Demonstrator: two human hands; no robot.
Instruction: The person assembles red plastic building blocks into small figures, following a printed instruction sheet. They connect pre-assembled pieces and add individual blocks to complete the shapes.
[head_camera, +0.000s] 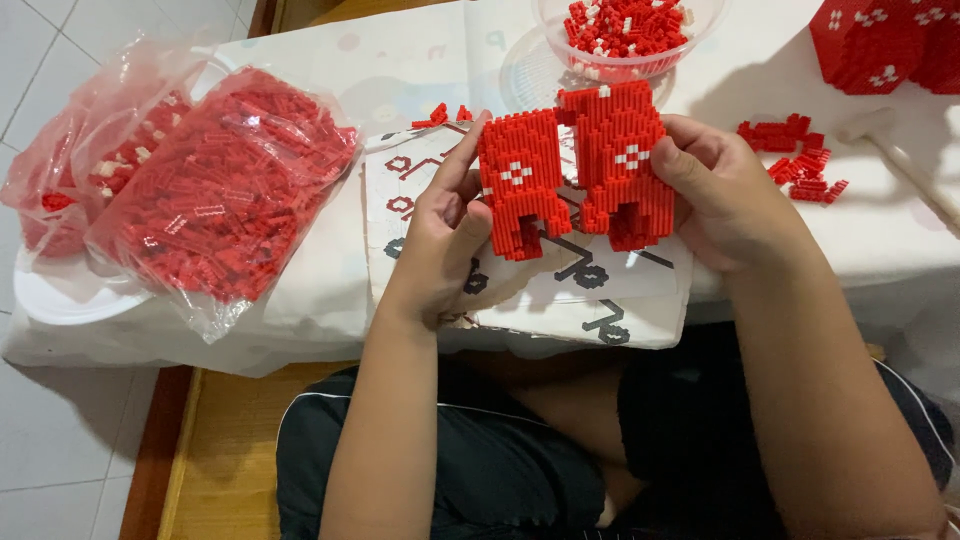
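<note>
Hands hold two red brick-built pieces above the bench (880, 240): left hand (445, 235) grips the left brick piece (522, 195), right hand (725, 200) clasps the right brick piece (622, 165). Both pieces touch at the top, over a printed instruction sheet (560, 290). A bag of red bricks (220, 200) lies well apart, leftward.

White-clothed table (880, 240) above pale tiled floor (60, 430), wooden edging (215, 450).
</note>
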